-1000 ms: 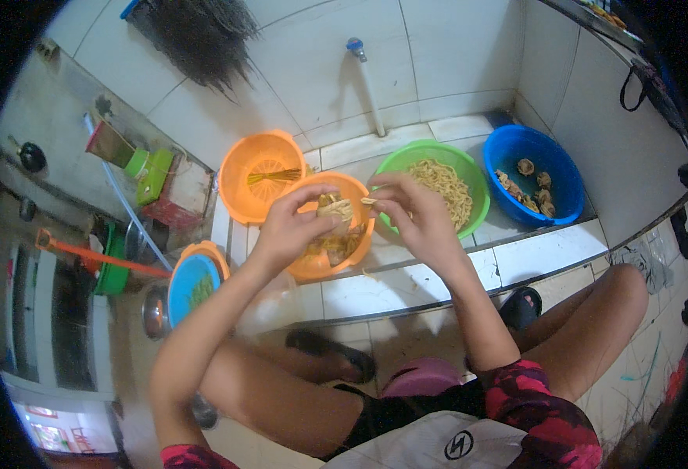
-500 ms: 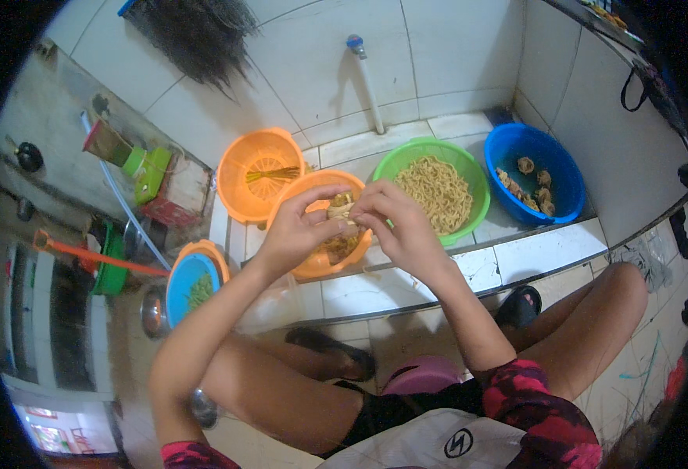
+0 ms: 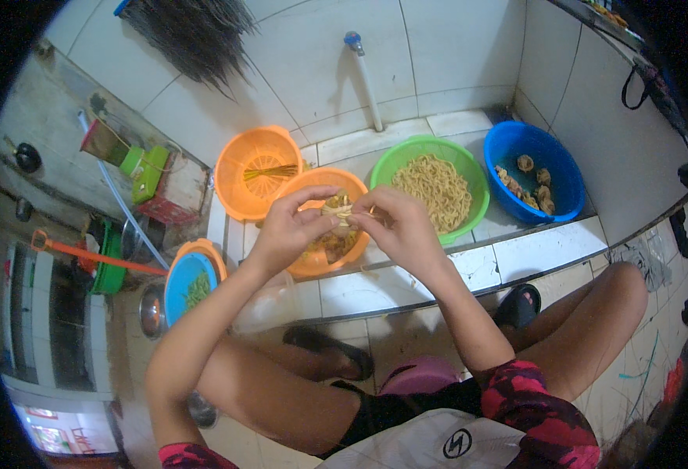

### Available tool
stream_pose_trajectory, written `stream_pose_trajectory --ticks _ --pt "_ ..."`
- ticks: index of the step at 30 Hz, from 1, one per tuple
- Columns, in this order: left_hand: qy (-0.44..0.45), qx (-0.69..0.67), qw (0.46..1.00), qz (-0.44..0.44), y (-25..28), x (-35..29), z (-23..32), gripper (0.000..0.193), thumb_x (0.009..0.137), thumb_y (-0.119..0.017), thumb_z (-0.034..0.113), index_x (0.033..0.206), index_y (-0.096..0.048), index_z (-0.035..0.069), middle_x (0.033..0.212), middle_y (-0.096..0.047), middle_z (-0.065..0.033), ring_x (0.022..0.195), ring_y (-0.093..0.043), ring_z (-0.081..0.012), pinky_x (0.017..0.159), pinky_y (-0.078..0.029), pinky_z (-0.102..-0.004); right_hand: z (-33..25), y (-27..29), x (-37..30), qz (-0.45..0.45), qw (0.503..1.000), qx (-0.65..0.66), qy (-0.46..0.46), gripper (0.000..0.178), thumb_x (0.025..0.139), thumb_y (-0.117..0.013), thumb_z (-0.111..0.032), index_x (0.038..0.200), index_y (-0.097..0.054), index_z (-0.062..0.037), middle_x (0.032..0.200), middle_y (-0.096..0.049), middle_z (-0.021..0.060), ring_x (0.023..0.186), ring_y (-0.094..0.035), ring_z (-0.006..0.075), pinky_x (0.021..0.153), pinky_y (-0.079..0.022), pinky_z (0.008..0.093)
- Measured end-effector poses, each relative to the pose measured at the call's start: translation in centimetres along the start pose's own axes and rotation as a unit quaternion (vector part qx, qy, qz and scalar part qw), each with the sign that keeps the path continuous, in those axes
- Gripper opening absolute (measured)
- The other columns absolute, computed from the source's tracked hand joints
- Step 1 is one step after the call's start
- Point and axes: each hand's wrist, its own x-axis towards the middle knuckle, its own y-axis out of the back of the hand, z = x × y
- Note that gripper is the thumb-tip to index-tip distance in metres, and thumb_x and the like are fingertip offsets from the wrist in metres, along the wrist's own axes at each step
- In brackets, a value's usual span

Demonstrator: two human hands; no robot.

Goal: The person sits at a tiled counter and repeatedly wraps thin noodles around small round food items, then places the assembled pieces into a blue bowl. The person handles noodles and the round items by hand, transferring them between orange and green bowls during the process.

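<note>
your left hand (image 3: 288,227) and right hand (image 3: 401,227) met fingertip to fingertip over the orange bowl (image 3: 330,227) — both pinched shut on a small bundle of noodles (image 3: 338,209), wrists cocked inward. the green bowl (image 3: 433,185) sat just beside your right hand, an orange colander (image 3: 258,172) behind your left — little room either side.
</note>
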Motion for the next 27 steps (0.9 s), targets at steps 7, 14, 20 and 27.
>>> stream_pose_trajectory --ticks 7,14,20,27 --pt "-0.047 0.032 0.998 -0.014 -0.1 0.1 -0.7 0.046 0.085 -0.069 0.004 0.128 -0.053 -0.001 0.126 -0.055 -0.0087 0.114 -0.058 -0.0184 0.098 -0.048 -0.0324 -0.2 -0.1 0.0 -0.001 1.0 0.0 -0.019 0.017 0.079 -0.072 -0.013 0.087 -0.062 -0.0008 0.079 -0.064 0.0128 0.065 -0.061 0.0258 0.06 -0.048 0.0363" --pt "-0.071 0.14 0.988 -0.003 0.1 0.4 -0.3 0.039 0.082 -0.072 0.005 0.119 -0.06 0.0 0.122 -0.056 -0.0075 0.116 -0.055 -0.0177 0.105 -0.043 -0.0346 -0.1 -0.1 -0.2 -0.013 0.999 -0.005 -0.034 0.021 0.078 -0.073 -0.017 0.087 -0.062 -0.0015 0.074 -0.065 0.014 0.066 -0.065 0.0294 0.059 -0.05 0.0385" --pt "-0.065 0.211 0.975 0.006 0.3 0.3 -0.4 0.035 0.082 -0.071 0.004 0.116 -0.062 0.001 0.118 -0.058 -0.0079 0.111 -0.057 -0.0175 0.101 -0.045 -0.0328 -0.3 0.4 -0.1 -0.05 0.997 -0.021 -0.052 0.018 0.081 -0.07 -0.014 0.091 -0.062 -0.0022 0.077 -0.066 0.0154 0.07 -0.066 0.031 0.062 -0.052 0.039" --pt "-0.068 0.183 0.981 0.001 -0.8 -0.1 0.2 0.034 0.08 -0.068 0.003 0.114 -0.064 0.002 0.116 -0.059 -0.01 0.11 -0.058 -0.0191 0.096 -0.05 -0.0319 -1.2 3.3 0.4 -0.089 0.993 0.08 -0.001 0.015 0.083 -0.068 -0.006 0.096 -0.066 0.0002 0.087 -0.068 0.0092 0.083 -0.065 0.0145 0.076 -0.051 0.0291"
